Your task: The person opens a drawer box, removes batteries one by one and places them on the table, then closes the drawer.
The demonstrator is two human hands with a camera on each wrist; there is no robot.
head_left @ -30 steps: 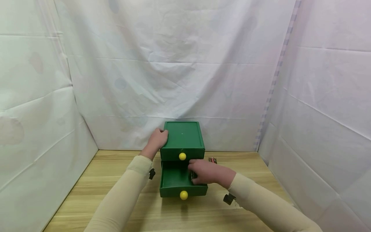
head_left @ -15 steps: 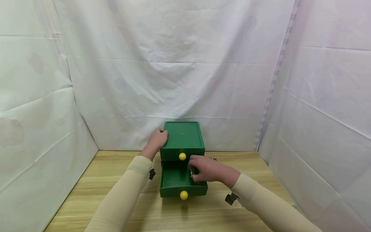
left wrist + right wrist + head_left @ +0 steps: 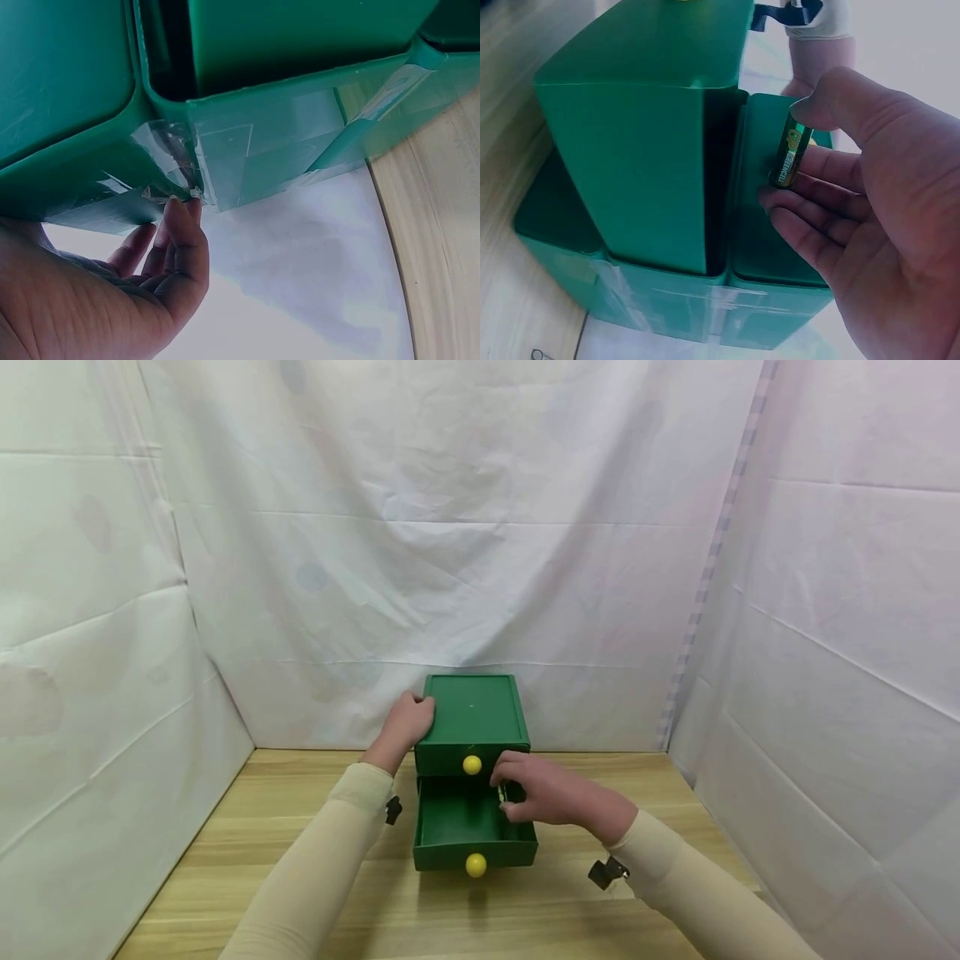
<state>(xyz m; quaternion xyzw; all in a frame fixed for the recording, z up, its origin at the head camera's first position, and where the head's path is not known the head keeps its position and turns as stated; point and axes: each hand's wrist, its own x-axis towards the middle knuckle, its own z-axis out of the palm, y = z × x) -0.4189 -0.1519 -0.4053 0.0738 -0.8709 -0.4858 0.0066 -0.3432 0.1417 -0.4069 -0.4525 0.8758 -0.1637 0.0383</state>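
Right hand [image 3: 551, 789] pinching battery [image 3: 790, 154], shifted toward 2 o'clock. Left hand [image 3: 408, 720] unmoved at cabinet [image 3: 476, 706] 9 o'clock; can't tell if gripping.

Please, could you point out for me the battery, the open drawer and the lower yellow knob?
Battery [image 3: 790, 154], right wrist view: its printed side.
Open drawer [image 3: 457, 820], head view: its bare floor.
Lower yellow knob [image 3: 476, 865], head view: its round front.

Head view forward and down — wrist views close, either side — green drawer unit [image 3: 474, 714] in all
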